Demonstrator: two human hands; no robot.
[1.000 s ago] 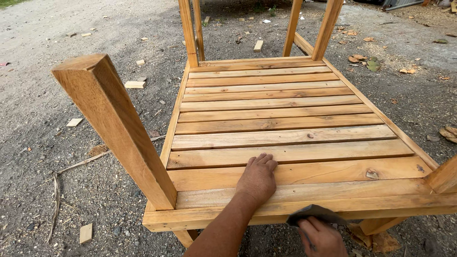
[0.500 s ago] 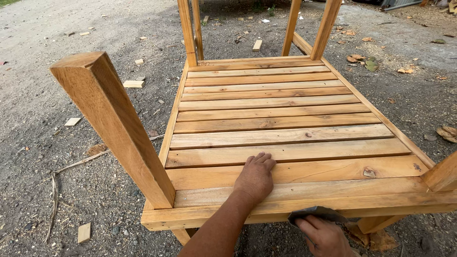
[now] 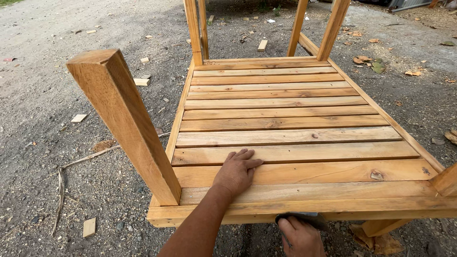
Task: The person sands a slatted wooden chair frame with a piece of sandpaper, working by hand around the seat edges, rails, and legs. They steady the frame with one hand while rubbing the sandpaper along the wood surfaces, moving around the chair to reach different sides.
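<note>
the right hand (image 3: 301,235) grips a dark sanding pad (image 3: 304,219) against the front edge of the slatted frame (image 3: 285,123). the left hand (image 3: 236,171) lies open, flat on the near slats. best to press firm, stroking along the grain. a leg (image 3: 126,123) rises left; gravel ground (image 3: 47,95) beyond.

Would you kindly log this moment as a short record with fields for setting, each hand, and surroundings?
Setting: outdoors, gravel ground
Workpiece: slatted wooden frame lying flat, legs pointing up
Left hand: palm flat on a slat near the front edge
Right hand: below the front rail, gripping a dark sheet, probably sandpaper
Nearest leg: tilted, at the front left corner
Surroundings: wood offcuts, dry leaves
</note>
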